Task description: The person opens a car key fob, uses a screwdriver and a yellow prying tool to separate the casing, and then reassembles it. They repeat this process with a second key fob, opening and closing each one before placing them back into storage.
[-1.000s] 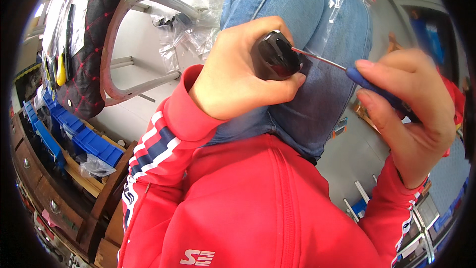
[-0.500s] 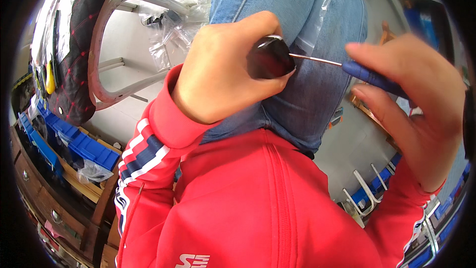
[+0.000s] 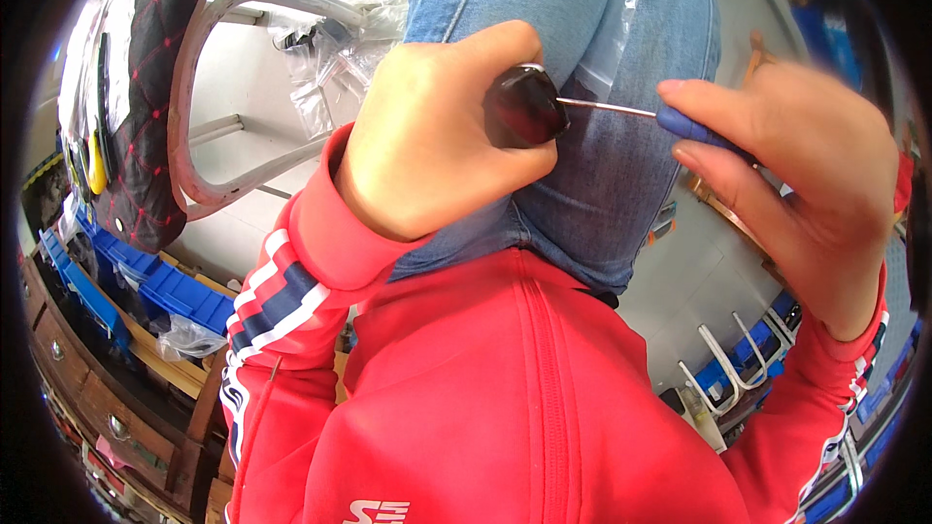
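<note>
My left hand [image 3: 437, 126] is wrapped round a small glossy black object [image 3: 529, 107] above my lap; its kind cannot be made out, since the fingers cover much of it. Between the thumb and fingers of my right hand [image 3: 806, 155] is the blue handle of a screwdriver [image 3: 684, 124]. Its thin metal shaft points left, and the tip meets the right end of the black object. Whether the tip sits in a screw is hidden. Below both hands are my legs in blue jeans [image 3: 621, 194].
A chair with a black quilted pad [image 3: 155, 107] stands at the left, a yellow-handled tool [image 3: 97, 163] on it. Clear plastic bags [image 3: 330, 68] lie beyond its frame. Blue bins [image 3: 175, 281] and a wooden drawer cabinet [image 3: 97, 378] are at lower left. White metal legs [image 3: 718, 369] stand at lower right.
My right hand has shifted slightly left, its fingers closing nearer the front of the screwdriver handle. The black object has moved slightly left and up in my left hand.
</note>
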Motion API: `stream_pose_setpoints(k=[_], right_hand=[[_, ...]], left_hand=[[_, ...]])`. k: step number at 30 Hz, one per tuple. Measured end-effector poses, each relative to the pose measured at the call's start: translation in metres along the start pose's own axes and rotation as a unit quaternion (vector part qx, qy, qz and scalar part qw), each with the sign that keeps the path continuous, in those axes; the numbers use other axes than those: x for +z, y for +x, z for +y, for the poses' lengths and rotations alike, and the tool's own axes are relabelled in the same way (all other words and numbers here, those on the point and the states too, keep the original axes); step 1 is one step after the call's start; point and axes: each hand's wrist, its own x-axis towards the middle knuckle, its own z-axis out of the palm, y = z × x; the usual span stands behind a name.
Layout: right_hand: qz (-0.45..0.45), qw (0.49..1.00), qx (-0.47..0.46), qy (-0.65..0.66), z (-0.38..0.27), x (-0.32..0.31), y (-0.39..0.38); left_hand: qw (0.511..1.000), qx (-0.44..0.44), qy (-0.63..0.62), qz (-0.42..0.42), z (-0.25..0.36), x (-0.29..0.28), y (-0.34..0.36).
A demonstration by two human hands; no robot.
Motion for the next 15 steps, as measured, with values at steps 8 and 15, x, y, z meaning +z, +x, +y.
stream_pose_setpoints(k=[8, 15], right_hand=[[0.018, 0.995, -0.085, -0.043, 0.005, -0.003, 0.004], [0.013, 0.994, -0.100, -0.049, 0.004, -0.007, 0.005]], left_hand=[[0.993, -0.076, -0.062, -0.061, 0.009, -0.015, -0.002], [0.990, -0.071, -0.108, -0.063, 0.012, -0.019, -0.001]])
